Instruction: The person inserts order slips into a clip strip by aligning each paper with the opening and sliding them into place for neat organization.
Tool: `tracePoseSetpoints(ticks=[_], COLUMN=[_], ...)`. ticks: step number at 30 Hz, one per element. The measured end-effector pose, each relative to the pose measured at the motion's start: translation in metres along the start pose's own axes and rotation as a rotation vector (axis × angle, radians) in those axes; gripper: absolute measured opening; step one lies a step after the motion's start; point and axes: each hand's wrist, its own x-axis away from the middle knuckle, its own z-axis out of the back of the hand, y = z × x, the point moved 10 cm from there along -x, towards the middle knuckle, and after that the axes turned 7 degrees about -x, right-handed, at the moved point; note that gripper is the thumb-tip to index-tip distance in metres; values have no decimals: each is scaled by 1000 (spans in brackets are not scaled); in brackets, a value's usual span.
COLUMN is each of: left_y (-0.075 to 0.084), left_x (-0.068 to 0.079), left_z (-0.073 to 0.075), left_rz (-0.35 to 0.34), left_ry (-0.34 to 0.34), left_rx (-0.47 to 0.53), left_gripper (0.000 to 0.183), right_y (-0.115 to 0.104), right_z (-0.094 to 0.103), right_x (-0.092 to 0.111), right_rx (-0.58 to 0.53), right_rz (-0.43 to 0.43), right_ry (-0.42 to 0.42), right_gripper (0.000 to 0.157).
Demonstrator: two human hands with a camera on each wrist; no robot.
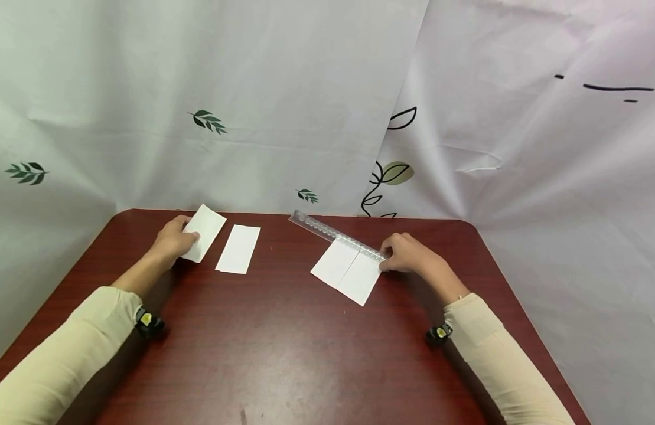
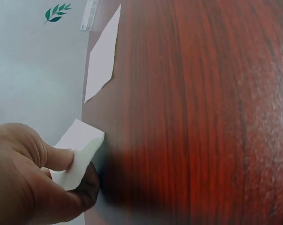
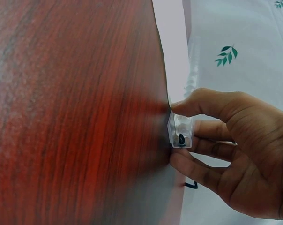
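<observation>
At the table's far left, my left hand (image 1: 174,241) pinches a white piece of paper (image 1: 205,231) between thumb and fingers, tilted up from the wood. The left wrist view shows that paper (image 2: 80,143) bending under the thumb. A second white paper strip (image 1: 239,249) lies flat just right of it. Over on the right, my right hand (image 1: 407,254) grips the near end of a clear plastic ruler (image 1: 316,225), thumb on one side and fingers on the other. A white sheet with a line across its middle (image 1: 338,262) lies along the ruler, its corner at my thumb.
The dark red-brown wooden table (image 1: 284,354) has rounded far corners. Right behind its far edge hangs a pale curtain (image 1: 253,88) with leaf prints. The ruler's far end reaches close to that edge. Dark bands with cameras sit at both wrists.
</observation>
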Motion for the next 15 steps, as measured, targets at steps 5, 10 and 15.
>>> tracePoseSetpoints(ticks=[5, 10, 15], left_y=[3, 6, 9], left_x=[4, 6, 5], left_z=[1, 3, 1], left_rz=[-28, -37, -48], left_ry=[20, 55, 63], left_rx=[-9, -23, -1], left_gripper=[61, 65, 70], right_y=[-20, -21, -18], right_z=[5, 6, 6], right_x=[10, 10, 8], right_rx=[16, 25, 19], right_rz=[-49, -68, -66], right_ry=[-12, -9, -5], right_gripper=[14, 17, 18])
